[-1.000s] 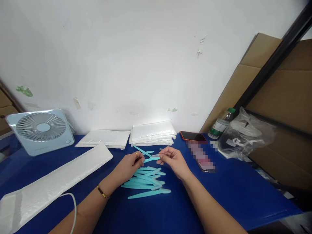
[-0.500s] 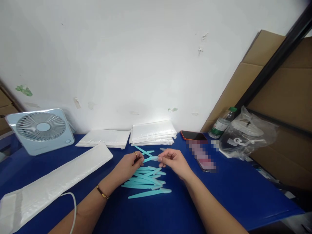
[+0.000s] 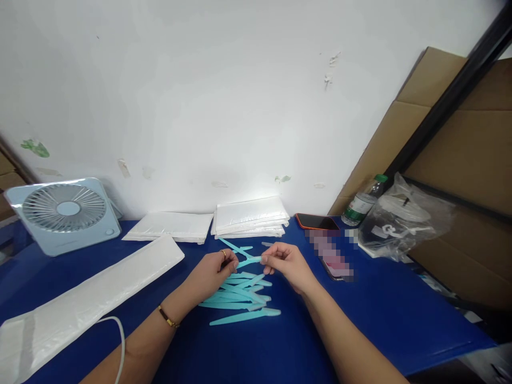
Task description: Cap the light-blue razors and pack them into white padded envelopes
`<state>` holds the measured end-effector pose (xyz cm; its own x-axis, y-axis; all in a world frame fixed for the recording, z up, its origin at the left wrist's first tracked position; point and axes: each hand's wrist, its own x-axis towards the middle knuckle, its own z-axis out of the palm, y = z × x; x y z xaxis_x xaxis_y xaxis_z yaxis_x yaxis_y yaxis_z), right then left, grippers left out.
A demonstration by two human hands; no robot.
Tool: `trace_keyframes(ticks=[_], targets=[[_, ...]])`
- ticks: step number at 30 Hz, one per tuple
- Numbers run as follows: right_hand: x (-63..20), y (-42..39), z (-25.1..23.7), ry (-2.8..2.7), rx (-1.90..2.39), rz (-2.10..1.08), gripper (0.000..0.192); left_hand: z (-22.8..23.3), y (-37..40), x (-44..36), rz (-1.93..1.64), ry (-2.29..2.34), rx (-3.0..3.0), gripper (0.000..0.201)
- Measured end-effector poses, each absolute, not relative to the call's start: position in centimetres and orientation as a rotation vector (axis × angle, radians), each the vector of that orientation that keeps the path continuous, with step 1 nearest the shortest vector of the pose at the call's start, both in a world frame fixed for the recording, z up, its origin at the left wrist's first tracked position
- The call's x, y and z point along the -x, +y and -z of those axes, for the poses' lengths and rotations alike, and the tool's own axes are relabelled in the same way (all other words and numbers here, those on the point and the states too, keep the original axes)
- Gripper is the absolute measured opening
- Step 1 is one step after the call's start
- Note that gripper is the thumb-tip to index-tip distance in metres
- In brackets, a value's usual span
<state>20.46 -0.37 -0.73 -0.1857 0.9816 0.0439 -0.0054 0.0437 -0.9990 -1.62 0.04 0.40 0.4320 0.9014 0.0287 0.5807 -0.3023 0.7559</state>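
Note:
My left hand (image 3: 216,269) pinches the handle of a turquoise eyebrow razor (image 3: 253,260) between thumb and forefinger. At the razor's other end, the closed thumb and fingers of my right hand (image 3: 284,264) cover its tip. Whether a clear cap sits inside those fingers is hidden. Just below lies a loose pile of similar turquoise razors (image 3: 240,293), partly behind my left hand. One more razor (image 3: 245,317) rests apart at the near side. Behind my hands, another razor (image 3: 232,246) lies crossed with others. A small clear piece (image 3: 266,244) is beside my right fingers.
White padded mailers lie in two stacks (image 3: 170,224) (image 3: 252,216) along the wall. A long mailer (image 3: 96,298) and a white cable (image 3: 121,330) are at left, near a blue fan (image 3: 68,213). A phone (image 3: 318,222), bottle (image 3: 362,205) and bagged jar (image 3: 396,224) stand right.
The whitish clear part on the held razor's end no longer shows; turquoise is visible there. My right fingertips have shifted slightly right. The pile is unchanged.

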Motion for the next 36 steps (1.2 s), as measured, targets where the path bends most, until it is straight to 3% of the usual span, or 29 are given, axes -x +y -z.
trace_keyframes(ticks=[4, 10, 13, 17, 24, 36], targets=[[-21.4, -0.1, 0.6, -1.543, 1.163, -1.315, 0.025, -0.5, -0.2, 1.6, -0.492, 1.237, -2.067, 0.031], [-25.0, 1.7, 1.7, -1.737, 1.579, -0.428, 0.017, 0.5, 0.2, 1.6, -0.570, 1.246, -2.374, 0.030], [-25.6, 2.3, 2.7, -1.882, 1.652, -0.233, 0.019, 1.6, 1.0, 1.7, -0.580, 1.347, -2.540, 0.039], [-25.3, 2.4, 3.3, -1.964, 1.712, -0.251, 0.008, 2.7, 1.8, 1.6, -0.547, 1.400, -2.612, 0.038], [-24.5, 1.8, 2.9, -1.960, 1.668, -0.473, 0.004, 2.2, 2.0, 1.3, -0.580, 1.435, -2.568, 0.013], [-23.2, 1.2, 1.9, -2.095, 1.429, -0.515, 0.015, 2.2, 1.9, 1.0, -0.626, 1.474, -2.700, 0.022]])
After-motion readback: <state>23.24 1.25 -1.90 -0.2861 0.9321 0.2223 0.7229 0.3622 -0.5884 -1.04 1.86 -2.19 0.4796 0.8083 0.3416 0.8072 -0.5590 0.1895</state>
